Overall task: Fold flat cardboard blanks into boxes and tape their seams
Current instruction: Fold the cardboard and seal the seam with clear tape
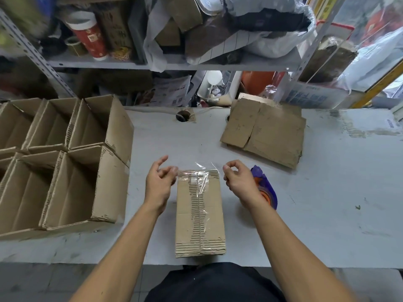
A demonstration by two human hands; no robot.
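On your far left, the finished boxes point(65, 162) stand open-topped in rows, crowding the left end of the table point(327, 203). Judgement: another box pushed that way could knock the nearest one or leave you short of room.

Your left hand point(160, 185) hovers just beside the far left corner of the box in work, fingers loosely spread, holding nothing. It steadies nothing, so the box may slide if the tape is tugged.

The box point(199, 211) lies in front of you, near the table's front edge, seam uppermost. Clear tape point(201, 184) runs along the seam; its far end stands up past the far edge, wrinkled and unpressed. Risk: that loose tail may fold onto itself or trap creases, leaving the far end of the seam poorly held. The torn facing around the seam gives tape a weak bond.

Your right hand point(236, 178) has thumb and forefinger drawn together; whether they pinch tape, I cannot tell.

The tape dispenser point(265, 188) lies under your right wrist; your forearm could catch it. The flat blanks point(265, 131) lie well apart, far right.
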